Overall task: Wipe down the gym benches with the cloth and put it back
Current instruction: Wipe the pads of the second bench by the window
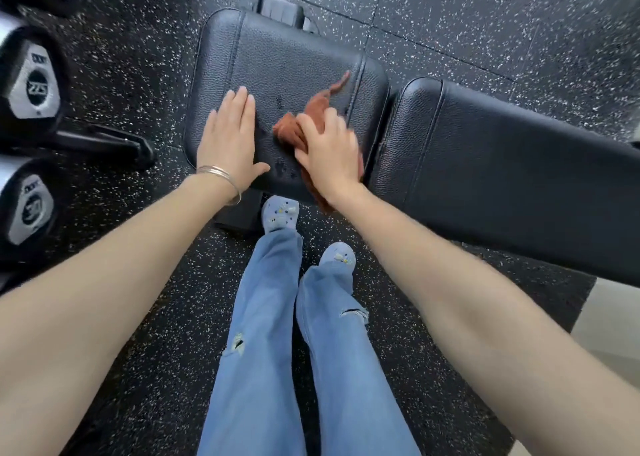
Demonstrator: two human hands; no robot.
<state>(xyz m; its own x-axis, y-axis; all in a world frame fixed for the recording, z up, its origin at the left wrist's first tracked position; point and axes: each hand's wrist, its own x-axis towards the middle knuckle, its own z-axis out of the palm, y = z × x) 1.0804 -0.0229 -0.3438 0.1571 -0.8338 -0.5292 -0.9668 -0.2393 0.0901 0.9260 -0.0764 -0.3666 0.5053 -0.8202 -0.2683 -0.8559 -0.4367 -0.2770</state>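
Partly hidden: cloth (317,107) under R hand (329,159), on seat pad (277,61).

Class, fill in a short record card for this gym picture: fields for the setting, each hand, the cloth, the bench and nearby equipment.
Setting: speckled rubber floor, seen from above
Left hand: flat and open, resting on the seat pad
Right hand: grips the cloth on the same pad
Cloth: rust-brown, bunched, one end trailing across the pad
Bench: black seat pad beside a longer back pad
Nearby: dumbbells at the left
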